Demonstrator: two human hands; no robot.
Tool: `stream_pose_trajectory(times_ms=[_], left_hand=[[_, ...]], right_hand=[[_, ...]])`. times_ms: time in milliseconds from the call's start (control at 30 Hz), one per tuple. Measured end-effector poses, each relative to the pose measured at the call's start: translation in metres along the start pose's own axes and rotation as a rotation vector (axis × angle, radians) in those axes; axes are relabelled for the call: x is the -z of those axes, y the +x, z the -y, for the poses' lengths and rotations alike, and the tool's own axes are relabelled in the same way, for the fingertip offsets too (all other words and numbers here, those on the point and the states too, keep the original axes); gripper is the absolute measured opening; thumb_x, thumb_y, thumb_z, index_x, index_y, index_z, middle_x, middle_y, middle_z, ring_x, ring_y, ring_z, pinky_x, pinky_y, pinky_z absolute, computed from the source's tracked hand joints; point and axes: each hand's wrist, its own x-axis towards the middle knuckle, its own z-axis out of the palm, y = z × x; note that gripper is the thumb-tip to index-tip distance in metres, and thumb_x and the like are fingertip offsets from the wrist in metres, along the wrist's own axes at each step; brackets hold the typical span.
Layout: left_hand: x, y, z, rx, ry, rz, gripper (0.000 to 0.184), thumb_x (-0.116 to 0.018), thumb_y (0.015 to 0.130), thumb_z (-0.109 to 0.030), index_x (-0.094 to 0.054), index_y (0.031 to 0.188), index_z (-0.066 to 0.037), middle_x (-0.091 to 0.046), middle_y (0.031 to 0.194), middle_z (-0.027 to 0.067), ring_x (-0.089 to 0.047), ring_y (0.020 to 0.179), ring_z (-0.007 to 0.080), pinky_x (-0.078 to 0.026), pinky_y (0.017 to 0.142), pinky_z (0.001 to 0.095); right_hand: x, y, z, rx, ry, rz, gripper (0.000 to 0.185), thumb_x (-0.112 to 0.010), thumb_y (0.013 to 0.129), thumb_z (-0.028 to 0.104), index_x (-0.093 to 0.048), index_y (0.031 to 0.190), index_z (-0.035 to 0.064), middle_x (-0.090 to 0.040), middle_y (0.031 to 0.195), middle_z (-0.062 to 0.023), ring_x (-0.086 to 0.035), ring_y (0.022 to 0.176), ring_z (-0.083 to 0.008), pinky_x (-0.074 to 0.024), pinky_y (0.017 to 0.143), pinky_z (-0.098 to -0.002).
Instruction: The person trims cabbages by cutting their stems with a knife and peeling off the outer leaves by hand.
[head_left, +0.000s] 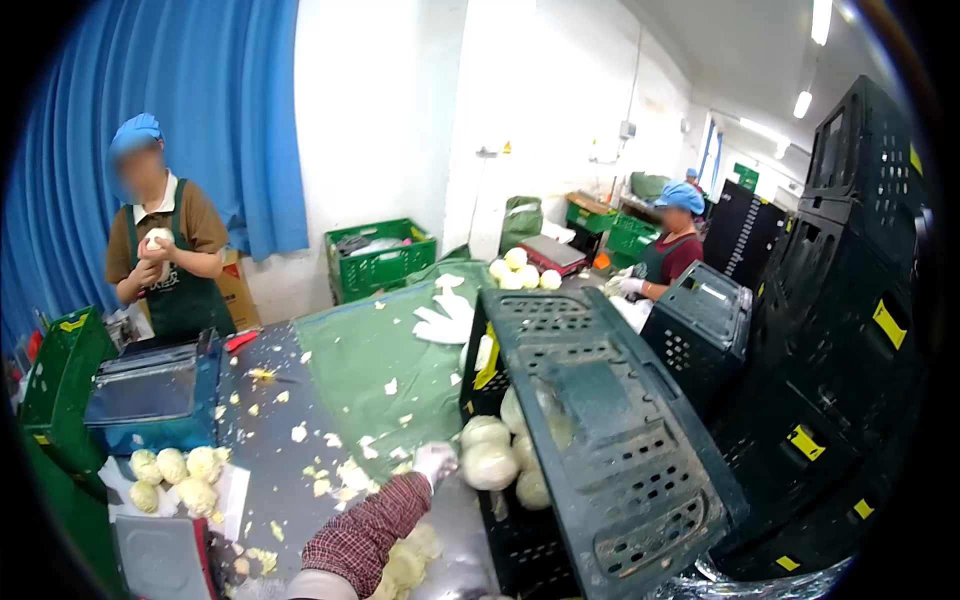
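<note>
My left hand [436, 463], in a white glove with a checked sleeve, reaches over the table beside several pale round cabbages [490, 466]. Its fingers are next to the nearest cabbage; contact, and how far they are curled, is unclear. Those cabbages sit at the opening of a dark green crate [610, 420], which is tilted with its slotted panel turned up. More cabbages show partly inside, under the panel. My right hand is out of sight. Loose pale leaves [408, 562] lie under my left forearm.
A green cloth [370, 375] and leaf scraps cover part of the grey table [265, 400]. Trimmed heads [172, 465] lie left, near a scale [165, 555] and blue crate [155, 390]. Stacked black crates [830, 380] rise right. Co-workers stand at left [170, 250] and back right [675, 250].
</note>
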Motion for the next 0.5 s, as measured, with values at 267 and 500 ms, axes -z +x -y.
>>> stream_pose_trajectory(times_ms=[267,500], left_hand=[[-0.046,-0.036,0.012,-0.116,0.113,0.038,0.12,-0.085,0.057,-0.049,-0.02,0.143,0.003,-0.042,0.138,0.0217,-0.045,0.126,0.0292,-0.04,0.1,0.0364],[-0.107,-0.01,0.05,0.026,0.318,-0.558,0.113,-0.086,0.047,-0.052,-0.03,0.13,0.001,-0.043,0.131,0.0225,-0.048,0.119,0.0321,-0.042,0.1,0.0387]], right_hand=[[-0.028,0.012,0.007,0.228,-0.025,-0.114,0.022,-0.056,0.094,0.014,-0.056,0.112,0.0019,-0.049,0.066,0.0026,-0.043,0.053,-0.004,-0.0345,0.047,-0.0205],[-0.024,-0.011,-0.007,0.192,-0.199,-0.209,0.026,-0.058,0.093,0.017,-0.054,0.116,0.0052,-0.05,0.065,0.002,-0.046,0.052,-0.005,-0.0371,0.047,-0.0216]])
